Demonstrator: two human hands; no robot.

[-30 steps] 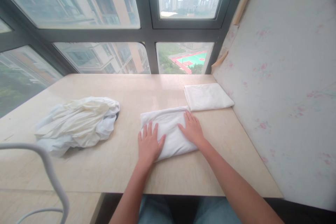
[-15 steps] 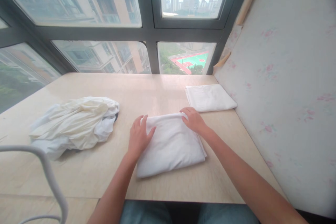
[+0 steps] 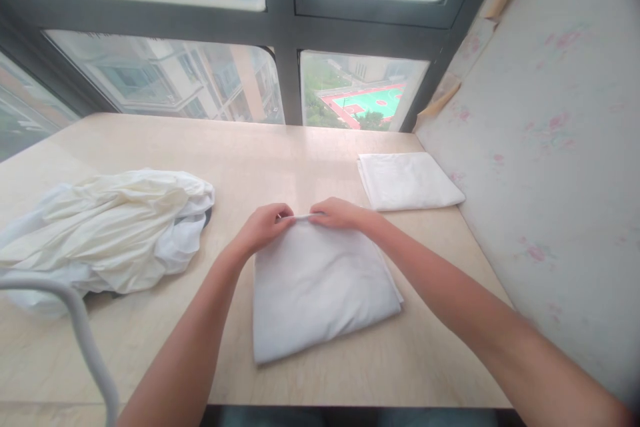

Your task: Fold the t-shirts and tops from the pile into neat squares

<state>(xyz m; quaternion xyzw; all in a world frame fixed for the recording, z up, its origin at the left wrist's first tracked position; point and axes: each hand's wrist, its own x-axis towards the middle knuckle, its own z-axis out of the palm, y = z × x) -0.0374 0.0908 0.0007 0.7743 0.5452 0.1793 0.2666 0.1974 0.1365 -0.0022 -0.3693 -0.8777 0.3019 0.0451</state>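
A folded white cloth [image 3: 320, 287] lies flat on the wooden tabletop [image 3: 235, 373] in front of me. At its far edge, my left hand [image 3: 267, 221] pinches the fabric between thumb and fingers. Close beside it, my right hand [image 3: 337, 213] grips the same edge, with a short stretch of hem showing between the two. The exact kind of cloth cannot be made out. Its near corners rest on the wood, and a few soft creases cross its right half.
A second folded white cloth [image 3: 410, 180] lies at the back right by the flowered wall [image 3: 555, 147]. To the left is a crumpled heap of cream and white fabric [image 3: 120, 233]. A grey curved tube [image 3: 90, 340] stands at the near left. Windows [image 3: 365, 90] line the back.
Both hands have moved inward along the far edge and closed on it; before, they lay spread at its two corners. The view has tipped downward.
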